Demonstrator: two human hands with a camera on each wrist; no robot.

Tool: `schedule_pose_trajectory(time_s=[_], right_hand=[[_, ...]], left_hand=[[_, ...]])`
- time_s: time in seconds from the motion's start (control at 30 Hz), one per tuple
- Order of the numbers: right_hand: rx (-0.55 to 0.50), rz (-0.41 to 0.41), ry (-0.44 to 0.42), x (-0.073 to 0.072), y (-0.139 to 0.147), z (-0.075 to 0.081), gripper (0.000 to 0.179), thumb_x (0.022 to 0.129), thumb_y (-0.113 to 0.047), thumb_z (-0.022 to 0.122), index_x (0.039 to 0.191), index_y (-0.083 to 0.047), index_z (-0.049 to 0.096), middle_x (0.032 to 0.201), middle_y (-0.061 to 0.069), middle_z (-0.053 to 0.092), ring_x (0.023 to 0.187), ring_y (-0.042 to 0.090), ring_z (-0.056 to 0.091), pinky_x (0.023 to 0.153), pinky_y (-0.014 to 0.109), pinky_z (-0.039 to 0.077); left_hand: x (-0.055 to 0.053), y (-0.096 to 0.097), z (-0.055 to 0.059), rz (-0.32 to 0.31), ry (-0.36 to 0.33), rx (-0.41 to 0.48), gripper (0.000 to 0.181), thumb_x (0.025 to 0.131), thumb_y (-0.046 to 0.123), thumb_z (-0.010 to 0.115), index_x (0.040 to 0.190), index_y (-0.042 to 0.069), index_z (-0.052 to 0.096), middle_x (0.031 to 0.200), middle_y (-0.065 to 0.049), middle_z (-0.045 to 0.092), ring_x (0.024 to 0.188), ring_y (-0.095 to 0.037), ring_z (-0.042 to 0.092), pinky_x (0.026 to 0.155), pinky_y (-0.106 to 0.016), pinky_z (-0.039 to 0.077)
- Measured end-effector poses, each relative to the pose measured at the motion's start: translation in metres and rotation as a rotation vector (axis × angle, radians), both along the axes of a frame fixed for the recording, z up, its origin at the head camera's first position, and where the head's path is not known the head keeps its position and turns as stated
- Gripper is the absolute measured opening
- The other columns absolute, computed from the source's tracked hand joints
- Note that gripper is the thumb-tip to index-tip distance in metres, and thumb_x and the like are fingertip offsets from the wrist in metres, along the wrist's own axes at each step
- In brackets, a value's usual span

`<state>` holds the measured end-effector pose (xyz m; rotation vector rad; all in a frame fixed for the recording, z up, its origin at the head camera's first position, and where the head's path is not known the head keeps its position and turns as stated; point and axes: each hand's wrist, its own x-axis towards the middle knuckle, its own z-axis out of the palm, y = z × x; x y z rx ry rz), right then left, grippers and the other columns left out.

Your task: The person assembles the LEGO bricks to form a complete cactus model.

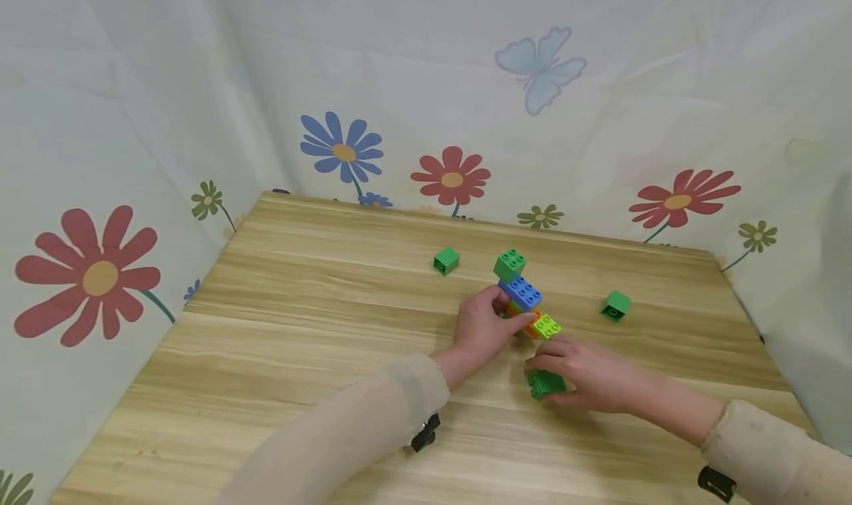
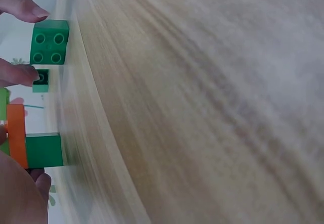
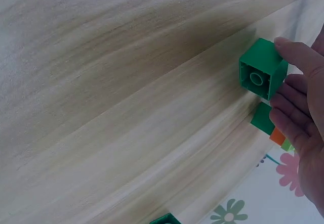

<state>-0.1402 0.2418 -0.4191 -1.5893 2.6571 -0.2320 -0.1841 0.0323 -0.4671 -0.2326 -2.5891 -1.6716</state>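
- The left hand curls its fingers round a stepped stack, thumb on the near side and the other fingers behind it; the grip is presumably meant to keep the stack from tipping.
- In that stack, a blue block carries an upper green block at its 11 o'clock end; a lime block lies at the blue one's 5 o'clock.
- An orange block sits below the lime, above a green foot block, best seen in the left wrist view. The foot appears to bear on the counter, a narrow base that would explain the steadying hold.
- The right hand holds a separate green block between thumb and fingers, parted only by its width, between 5 and 6 o'clock of the stack and apart from it.
- This block lies sideways, studs towards 9 o'clock and hollow underside facing the right wrist camera; a hold across its sides leaves both ends uncovered. Whether it touches the counter cannot be told.
- Two loose green blocks lie on their sides, hollows towards the person: one at the stack's 10 o'clock, another at 3 o'clock, both within reach.
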Motion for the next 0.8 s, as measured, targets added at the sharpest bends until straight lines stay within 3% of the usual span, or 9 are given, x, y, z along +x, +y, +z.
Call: schedule_pose_trajectory(time_s=[0.47,0.63,0.8], right_hand=[[-0.072,0.062,0.062,0.002,0.003,-0.012,0.037,0.082,-0.017,0.095,0.115,-0.012,0.078,0.110,-0.002,0.071,0.099,0.013,0.068,0.084,0.033,0.062],[-0.176,0.009,0.015,0.008,0.009,-0.013,0.043,0.078,-0.010,0.096,0.117,-0.010,0.077,0.112,-0.003,0.072,0.099,0.012,0.069,0.082,0.032,0.063],[-0.316,-0.116,-0.058,0.015,0.019,-0.015,0.047,0.077,-0.003,0.094,0.120,-0.010,0.077,0.116,-0.003,0.074,0.102,0.013,0.072,0.085,0.029,0.062]], left_hand=[[-0.001,-0.001,0.001,-0.002,-0.021,-0.004,0.034,0.088,0.037,0.091,0.096,0.013,0.068,0.095,0.001,0.074,0.091,-0.014,0.069,0.071,-0.019,0.054],[-0.001,0.000,0.000,-0.004,-0.008,-0.012,0.034,0.089,0.035,0.091,0.097,0.012,0.068,0.095,0.001,0.074,0.085,-0.008,0.065,0.070,-0.019,0.054],[-0.002,0.000,-0.001,-0.004,-0.016,-0.009,0.032,0.089,0.034,0.091,0.097,0.013,0.068,0.095,0.003,0.074,0.084,-0.006,0.063,0.071,-0.019,0.054]])
